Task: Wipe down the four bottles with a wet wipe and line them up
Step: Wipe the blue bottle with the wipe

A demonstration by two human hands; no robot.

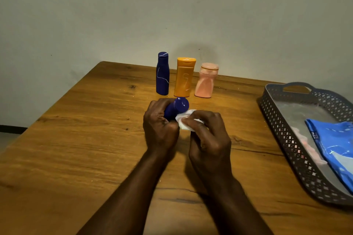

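Centrally, the left hand (159, 126) has its grip curled round a dark blue bottle (176, 108), tilted with its cap pointing away above the wooden surface (76, 139). The right hand (207, 135) pinches a crumpled white wet wipe (184, 121) against the bottle's side. Behind them, near the wall, three bottles stand upright in a row: tall blue bottle (162, 74), orange bottle (184, 77), pink bottle (206, 81). Far right, a grey perforated basket (277, 120) holds a blue packet (332, 143).

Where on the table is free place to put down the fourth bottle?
Bare wood lies left of the tall blue bottle and between the pink bottle and the grey basket. The row with the orange bottle is tightly packed.
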